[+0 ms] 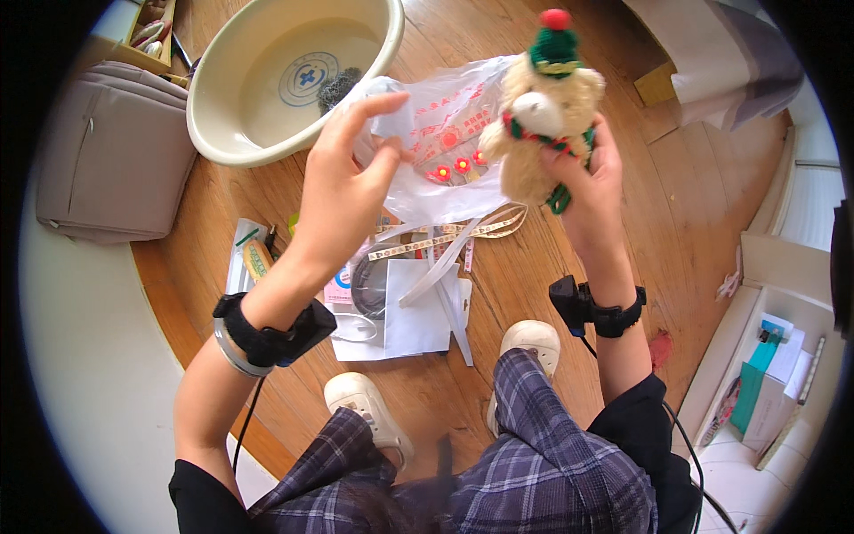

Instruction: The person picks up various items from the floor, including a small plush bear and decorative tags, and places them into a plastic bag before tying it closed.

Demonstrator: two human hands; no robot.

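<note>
My right hand grips a cream plush bear around its body. The bear wears a green knitted hat with a red pompom, and a red and green scarf. At the left edge of a translucent plastic bag is my left hand, thumb and index finger apart. Whether its other fingers pinch the plastic cannot be told. Red printing marks the bag, and several small red flowers with yellow centres show at its lower part.
A cream plastic basin holds a dark mesh-like clump. Ribbons, white paper and a dark coil lie on the wooden floor before my shoes. A grey fabric case stands left; a white shelf unit is at right.
</note>
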